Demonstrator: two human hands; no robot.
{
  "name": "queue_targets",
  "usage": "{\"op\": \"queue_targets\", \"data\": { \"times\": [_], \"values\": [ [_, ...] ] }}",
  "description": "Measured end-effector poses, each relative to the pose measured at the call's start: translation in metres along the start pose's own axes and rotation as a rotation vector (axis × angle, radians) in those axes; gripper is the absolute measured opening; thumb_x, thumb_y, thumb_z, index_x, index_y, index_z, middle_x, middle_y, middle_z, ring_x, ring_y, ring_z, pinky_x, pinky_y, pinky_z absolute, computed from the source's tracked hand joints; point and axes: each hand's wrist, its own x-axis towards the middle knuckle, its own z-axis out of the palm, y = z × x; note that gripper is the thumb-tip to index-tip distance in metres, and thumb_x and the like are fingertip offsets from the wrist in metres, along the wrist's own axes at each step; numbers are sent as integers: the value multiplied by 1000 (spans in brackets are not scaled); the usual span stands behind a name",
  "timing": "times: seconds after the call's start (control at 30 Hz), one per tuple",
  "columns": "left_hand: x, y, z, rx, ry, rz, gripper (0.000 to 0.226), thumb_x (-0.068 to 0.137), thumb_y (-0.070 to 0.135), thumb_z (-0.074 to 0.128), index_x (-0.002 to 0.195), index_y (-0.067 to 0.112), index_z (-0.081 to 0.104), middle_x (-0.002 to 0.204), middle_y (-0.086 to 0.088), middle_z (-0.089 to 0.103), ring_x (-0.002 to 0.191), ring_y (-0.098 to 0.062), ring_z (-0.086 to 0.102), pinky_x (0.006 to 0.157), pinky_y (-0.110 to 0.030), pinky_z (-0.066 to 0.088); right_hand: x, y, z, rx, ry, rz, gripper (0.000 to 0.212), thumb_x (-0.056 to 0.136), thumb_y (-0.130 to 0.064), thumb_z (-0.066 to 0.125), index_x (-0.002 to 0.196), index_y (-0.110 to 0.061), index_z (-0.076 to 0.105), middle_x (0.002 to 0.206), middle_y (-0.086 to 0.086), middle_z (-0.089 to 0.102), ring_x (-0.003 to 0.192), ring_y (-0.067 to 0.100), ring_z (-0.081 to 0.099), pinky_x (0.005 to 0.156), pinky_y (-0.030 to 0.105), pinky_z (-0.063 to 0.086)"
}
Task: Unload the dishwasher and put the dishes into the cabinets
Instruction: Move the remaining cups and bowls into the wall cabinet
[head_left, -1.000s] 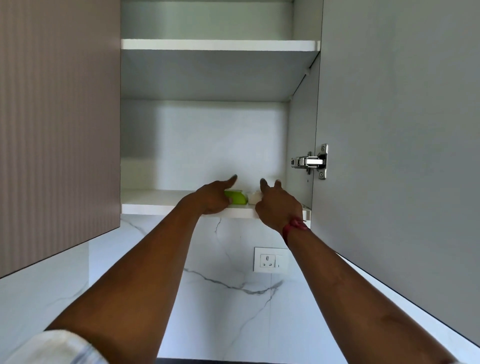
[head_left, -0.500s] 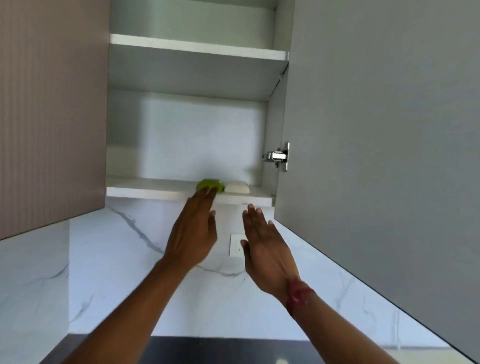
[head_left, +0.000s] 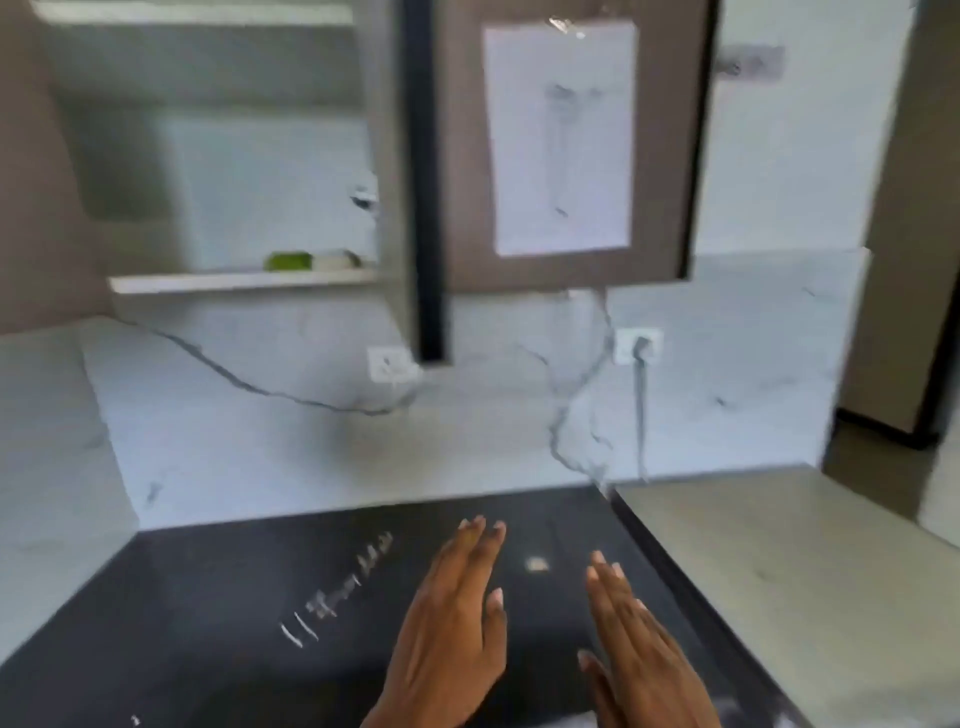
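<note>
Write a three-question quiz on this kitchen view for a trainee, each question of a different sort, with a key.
1. True or false: the left hand grips a dish.
2. Where does the green dish sit? A: on the dark countertop. B: on the cabinet's lowest shelf. C: on the top shelf.
3. Fill in: right beside the green dish, on the same shelf, lies a ___ dish.

Key: 1 false, its fingers are straight and hold nothing. 2 B. 3 white.
</note>
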Motion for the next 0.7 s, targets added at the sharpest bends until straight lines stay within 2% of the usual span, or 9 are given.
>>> {"op": "queue_targets", "data": {
  "times": [0.07,0.2,0.27,0.33,0.43,0.5,0.57,0.63,0.7],
  "values": [
    [-29,45,40,-58,-83,6,65,91,23,49,148,38,21,154,17,17,141,13,3,112,-7,5,-65,30,-32,-2,-42,111,63,98,-44,23,149,-8,27,156,9,31,140,20,34,104,30,41],
    [-91,152,131,-171,-313,74,63,90,19,50,149,25,30,155,4,30,143,-7,24,115,-26,23,-202,97,-114,-109,-180,330,65,87,-26,48,145,-3,32,150,13,34,136,20,38,110,28,29],
    [-118,205,169,-224,-427,164,61,91,18,50,149,21,32,154,-1,35,143,-14,30,115,-29,29,-264,128,-149,-122,-284,480,77,77,-22,60,145,-1,32,150,16,33,134,25,39,107,38,38],
    [-135,245,193,-265,-535,239,63,90,16,54,149,19,33,152,-5,39,142,-18,33,113,-33,33,-309,151,-172,-131,-359,565,79,79,-18,59,148,0,26,152,18,28,138,30,35,106,46,42],
    [-143,288,222,-278,-640,321,66,89,16,55,150,18,29,154,-7,36,142,-18,28,112,-36,36,-350,180,-192,-154,-417,673,75,90,-19,46,152,-5,7,158,14,7,145,28,15,116,46,28],
    [-141,313,244,-251,-719,382,67,92,18,52,152,18,23,157,-8,29,144,-21,24,115,-37,31,-369,199,-203,-155,-431,735,73,95,-20,43,152,-8,-1,158,11,-3,147,26,5,120,40,14],
    [-134,332,267,-214,-789,429,69,95,20,50,154,18,15,160,-7,18,147,-22,17,118,-33,16,-382,218,-206,-138,-418,814,72,97,-21,41,152,-8,-4,158,9,-8,148,25,0,118,34,5],
    [-124,346,296,-186,-841,456,72,96,23,48,154,21,6,162,-5,8,149,-21,10,117,-29,4,-392,239,-203,-144,-426,907,72,99,-25,40,153,-10,-6,158,6,-11,149,25,-5,121,35,3],
    [-112,361,338,-193,-865,464,74,97,25,47,154,23,0,162,-4,3,149,-21,6,114,-28,0,-402,267,-198,-136,-422,1025,72,98,-27,40,154,-12,-3,161,6,-6,149,25,-7,122,41,8]
  ]
}}
